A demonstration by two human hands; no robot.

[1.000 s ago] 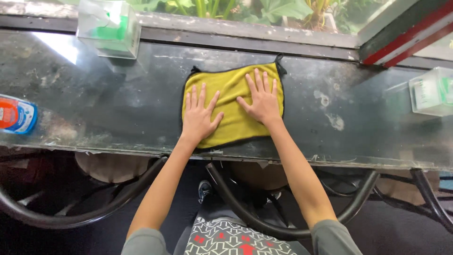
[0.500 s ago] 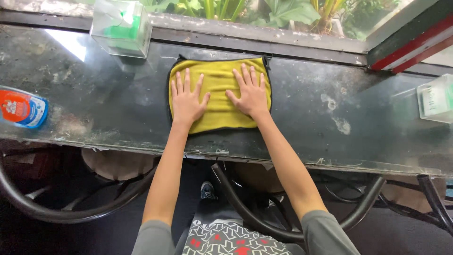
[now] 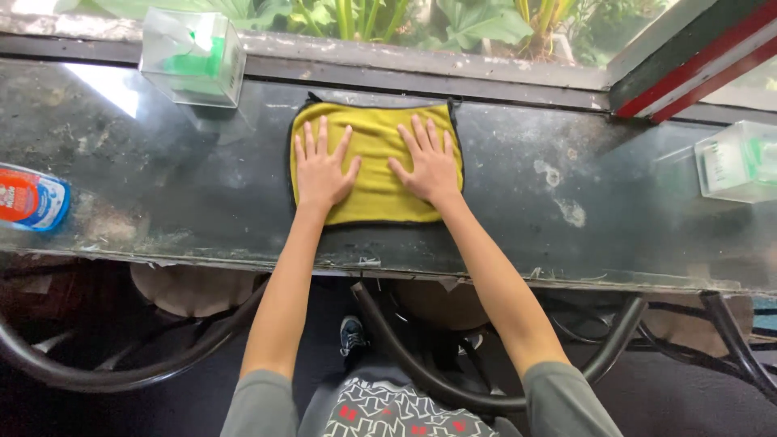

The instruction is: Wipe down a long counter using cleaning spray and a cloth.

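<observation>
A yellow cloth with a dark edge lies flat on a dark glass counter, close to the counter's far edge and roughly in the middle of its length. Both hands rest on the cloth. The left hand lies palm down on the cloth's left half, fingers spread and stretched out flat, gripping nothing. The right hand lies palm down on the cloth's right half, likewise splayed and flat, closing on nothing. The two hands sit side by side, a strip of yellow showing between the thumbs.

Left of the cloth and a little farther back, a clear plastic box with something green inside stands at the counter's far edge. Well to the left of the cloth, at the frame's edge, lies part of a bottle with a red and blue label. Far to the right of the cloth stands a second clear box, also holding green. Beyond the cloth, behind the counter's back rail, green plants grow. Nearer than the cloth, under the counter, curved black metal chair frames and a dark shoe show.
</observation>
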